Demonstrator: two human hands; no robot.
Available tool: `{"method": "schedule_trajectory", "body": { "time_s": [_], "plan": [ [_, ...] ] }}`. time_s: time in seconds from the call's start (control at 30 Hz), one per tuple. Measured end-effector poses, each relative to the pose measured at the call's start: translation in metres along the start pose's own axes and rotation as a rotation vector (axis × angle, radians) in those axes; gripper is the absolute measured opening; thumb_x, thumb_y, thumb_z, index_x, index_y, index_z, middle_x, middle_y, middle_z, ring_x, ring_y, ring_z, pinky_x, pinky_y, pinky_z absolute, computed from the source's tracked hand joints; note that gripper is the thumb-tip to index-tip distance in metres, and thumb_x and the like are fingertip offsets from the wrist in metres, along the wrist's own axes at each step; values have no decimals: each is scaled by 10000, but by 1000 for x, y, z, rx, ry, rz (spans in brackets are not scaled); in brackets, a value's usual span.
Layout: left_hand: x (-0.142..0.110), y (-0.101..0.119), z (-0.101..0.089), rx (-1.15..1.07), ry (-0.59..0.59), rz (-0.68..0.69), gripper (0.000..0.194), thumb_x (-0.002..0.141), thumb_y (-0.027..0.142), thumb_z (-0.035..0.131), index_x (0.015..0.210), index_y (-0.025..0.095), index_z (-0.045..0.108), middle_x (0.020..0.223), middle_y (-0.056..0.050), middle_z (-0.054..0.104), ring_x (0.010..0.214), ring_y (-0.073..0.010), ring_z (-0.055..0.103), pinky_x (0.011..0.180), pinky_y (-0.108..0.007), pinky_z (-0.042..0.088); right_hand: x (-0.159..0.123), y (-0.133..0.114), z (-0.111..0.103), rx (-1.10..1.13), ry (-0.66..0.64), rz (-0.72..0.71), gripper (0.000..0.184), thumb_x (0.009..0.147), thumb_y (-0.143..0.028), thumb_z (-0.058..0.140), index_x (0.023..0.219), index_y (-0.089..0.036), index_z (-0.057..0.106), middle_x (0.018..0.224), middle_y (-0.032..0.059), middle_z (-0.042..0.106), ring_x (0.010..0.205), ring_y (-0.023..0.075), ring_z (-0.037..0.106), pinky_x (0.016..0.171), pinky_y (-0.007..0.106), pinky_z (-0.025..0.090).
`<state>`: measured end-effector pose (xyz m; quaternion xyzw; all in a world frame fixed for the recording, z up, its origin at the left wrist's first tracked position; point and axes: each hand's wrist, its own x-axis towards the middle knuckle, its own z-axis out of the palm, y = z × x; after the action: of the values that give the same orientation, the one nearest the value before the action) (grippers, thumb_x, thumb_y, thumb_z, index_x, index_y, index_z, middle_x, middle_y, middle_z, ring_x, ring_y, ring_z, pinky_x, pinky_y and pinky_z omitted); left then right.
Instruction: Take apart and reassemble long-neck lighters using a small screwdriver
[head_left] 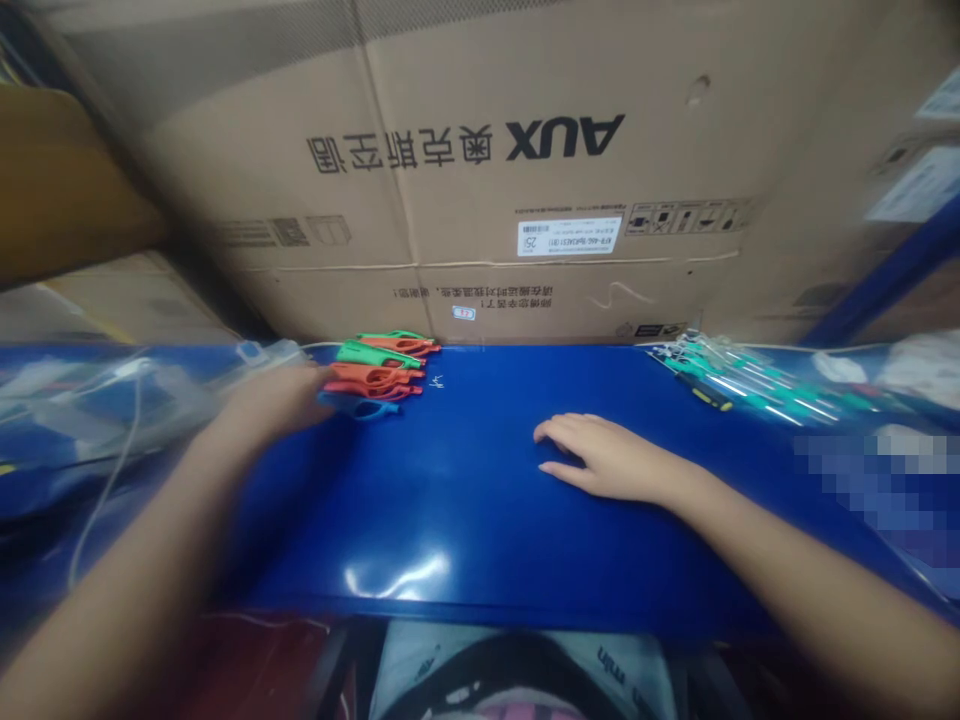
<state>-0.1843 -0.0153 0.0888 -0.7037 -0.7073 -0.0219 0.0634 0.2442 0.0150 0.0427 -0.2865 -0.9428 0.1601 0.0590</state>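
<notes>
My left hand is at the left end of a pile of coloured plastic pieces in green, orange, red and blue, several with long oval openings. Motion blur smears its fingers, so whether they grip a piece is unclear. Clear plastic bags lie around that wrist. My right hand rests low over the bare middle of the blue tabletop, its thumb apart from the bent fingers and nothing held between them.
On the right lie many thin teal-and-clear sticks beside a black-and-yellow screwdriver. A large cardboard box with upside-down print stands along the back. A blue post slants at the right. White cord trails at left.
</notes>
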Motion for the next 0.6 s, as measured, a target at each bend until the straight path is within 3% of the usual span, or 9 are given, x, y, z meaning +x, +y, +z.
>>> {"method": "schedule_trajectory", "body": {
  "time_s": [0.1,0.27,0.43,0.6],
  "plan": [
    [-1,19,-11,107,23,118,362,881,314,525,1166,152,679,1172,-137,694,1023,-312,647,860,-378,490,0,-1,0,-4,1,5,308,978,-411,545,1219,-224,580,1177,85,679,1059,267,623,893,428,476],
    [25,31,-18,198,78,235,375,889,321,508,1195,180,672,1178,-138,675,1099,-340,618,892,-411,491,0,-1,-1,6,1,11,306,977,-415,547,1212,-223,582,1191,88,677,1063,266,626,897,429,474],
    [68,12,-12,280,-82,222,454,851,280,539,1287,209,640,1298,-136,633,1202,-350,555,921,-414,466,1,-2,-1,-1,-5,9,299,978,-402,547,1211,-218,582,1187,93,676,1061,269,627,887,427,479],
    [95,1,-2,239,-237,215,454,797,301,562,1227,237,691,1177,-119,686,1094,-327,619,862,-366,468,-1,-1,-2,14,-1,9,297,975,-404,551,1207,-221,581,1170,90,679,1046,265,627,870,418,485]
  ]
}}
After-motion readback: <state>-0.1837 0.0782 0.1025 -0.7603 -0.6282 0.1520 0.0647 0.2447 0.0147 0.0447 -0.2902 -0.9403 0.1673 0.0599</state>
